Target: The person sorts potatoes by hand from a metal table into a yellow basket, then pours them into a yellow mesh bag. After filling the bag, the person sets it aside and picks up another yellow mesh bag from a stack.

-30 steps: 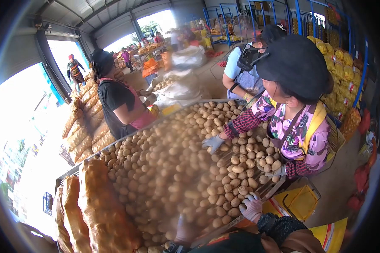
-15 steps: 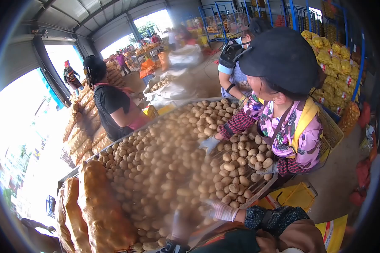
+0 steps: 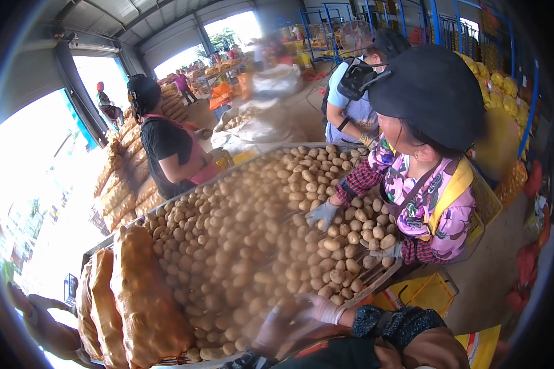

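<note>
Brown potatoes (image 3: 228, 246) fill a large wooden-edged table. At its near edge, my left hand (image 3: 276, 327), in a pale glove, is close to my right hand (image 3: 323, 309), which wears a white glove with pinkish stripes. Both are over or against the nearest potatoes. A hazy blur covers their fingers, so I cannot see whether they hold anything. To the right, a co-worker's grey-gloved hand (image 3: 322, 213) reaches over the potatoes, and their other gloved hand (image 3: 385, 249) rests among those by the right edge.
Full mesh sacks (image 3: 144, 295) stand at the table's left corner. A co-worker in black (image 3: 166, 147) stands beyond the far left edge, another in light blue (image 3: 345, 104) at the back. A yellow crate (image 3: 428, 292) sits right of my arm. Someone's arm (image 3: 52, 323) shows lower left.
My two hands have come closer together at the near edge. The co-worker at left has raised their forearms. An arm has come further into view at lower left.
</note>
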Tool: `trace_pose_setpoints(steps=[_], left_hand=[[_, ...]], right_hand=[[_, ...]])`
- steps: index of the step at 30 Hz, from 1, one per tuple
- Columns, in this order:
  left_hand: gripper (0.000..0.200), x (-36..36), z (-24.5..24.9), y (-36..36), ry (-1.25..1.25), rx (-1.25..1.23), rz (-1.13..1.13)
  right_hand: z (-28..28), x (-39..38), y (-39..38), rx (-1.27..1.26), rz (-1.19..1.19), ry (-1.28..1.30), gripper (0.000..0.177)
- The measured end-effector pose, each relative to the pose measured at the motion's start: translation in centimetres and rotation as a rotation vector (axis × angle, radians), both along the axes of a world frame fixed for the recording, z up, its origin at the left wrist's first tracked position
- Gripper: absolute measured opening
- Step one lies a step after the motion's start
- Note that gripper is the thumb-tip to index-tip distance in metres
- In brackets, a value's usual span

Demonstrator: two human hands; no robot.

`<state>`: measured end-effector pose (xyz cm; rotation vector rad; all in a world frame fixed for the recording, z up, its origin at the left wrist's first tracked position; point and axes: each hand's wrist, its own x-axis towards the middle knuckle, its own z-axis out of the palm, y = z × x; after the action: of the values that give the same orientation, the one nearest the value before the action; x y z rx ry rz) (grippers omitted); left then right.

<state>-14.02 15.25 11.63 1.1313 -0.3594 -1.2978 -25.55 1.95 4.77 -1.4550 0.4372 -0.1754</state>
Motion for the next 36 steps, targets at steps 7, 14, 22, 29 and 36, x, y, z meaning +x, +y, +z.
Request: trace_pose_setpoints(steps=[7, 14, 22, 29, 36], left_hand=[[0.055, 3.2, -6.5, 1.3, -0.145, 0.081, 0.025], [0.062, 3.2, -5.3, 0.3, -0.745, 0.069, -0.295], [0.051, 4.4, -8.0, 1.1, -0.655, 0.107, -0.356], [0.052, 5.2, -8.6, 1.8, -0.675, 0.013, -0.344], [0.048, 9.3, -10.2, 5.1, -1.715, -0.036, -0.225]], right_hand=[[-0.1, -0.8, -1.7, 1.011, -0.027, -0.114, 0.051], [-0.5, 0.1, -1.3, 0.489, 0.065, -0.026, 0.05], [-0.7, -0.1, -0.5, 0.758, 0.074, 0.155, 0.05], [-0.4, -0.2, -0.2, 0.784, 0.067, 0.114, 0.048], [-5.6, -0.7, -1.6, 0.852, -0.136, -0.048, 0.051]])
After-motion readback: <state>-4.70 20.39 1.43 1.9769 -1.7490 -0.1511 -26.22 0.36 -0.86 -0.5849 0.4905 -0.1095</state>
